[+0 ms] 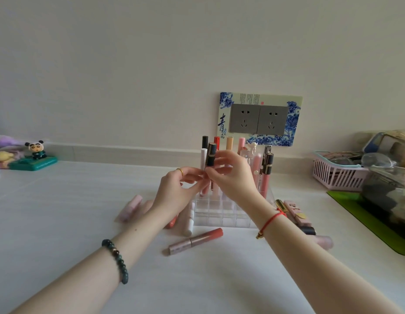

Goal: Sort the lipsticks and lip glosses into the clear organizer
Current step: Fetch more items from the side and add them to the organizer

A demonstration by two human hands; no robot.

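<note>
Both hands are pinching one shiny black-and-gold lipstick tube (211,154) upright: left hand (177,189) and right hand (233,175), fingers closed on its bottom, above the clear plastic grid organizer (221,211).

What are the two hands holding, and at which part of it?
A black lipstick, upright, held at its lower end by the fingertips of the right hand and left hand.

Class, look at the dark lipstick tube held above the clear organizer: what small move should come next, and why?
Probably lower the black and gold lipstick tube into an empty front cell of the clear acrylic grid organizer. Both the left hand and right hand pinch its base, upright, directly above the organizer, whose back rows are filled while front cells look empty.
</note>
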